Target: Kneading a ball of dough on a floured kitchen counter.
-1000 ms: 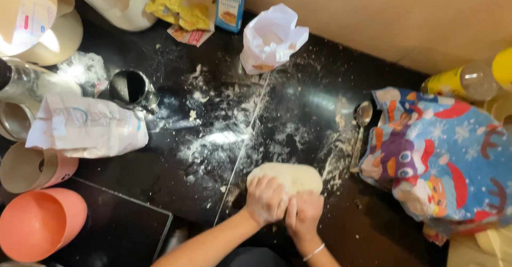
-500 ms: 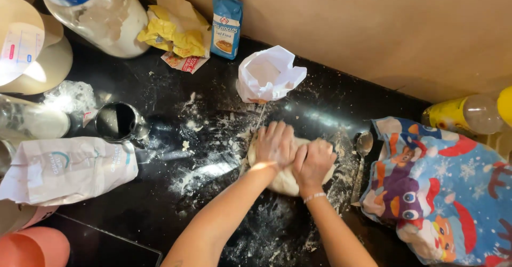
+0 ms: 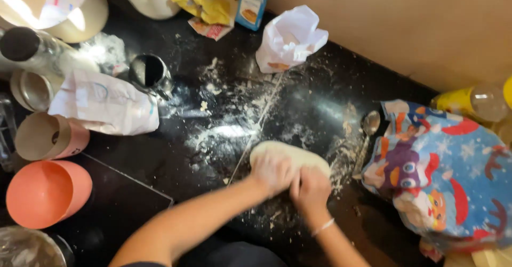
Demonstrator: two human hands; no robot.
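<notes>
Both your hands, left hand and right hand, press curled on the dough's near edge, its long axis running left-right.

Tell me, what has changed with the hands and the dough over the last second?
Half a second ago both hands were stretched out flat over the dough; now the left hand and right hand have drawn back to the near edge of the dough, baring its far part. The spoon, white paper bag and floured black counter look unchanged.
</notes>
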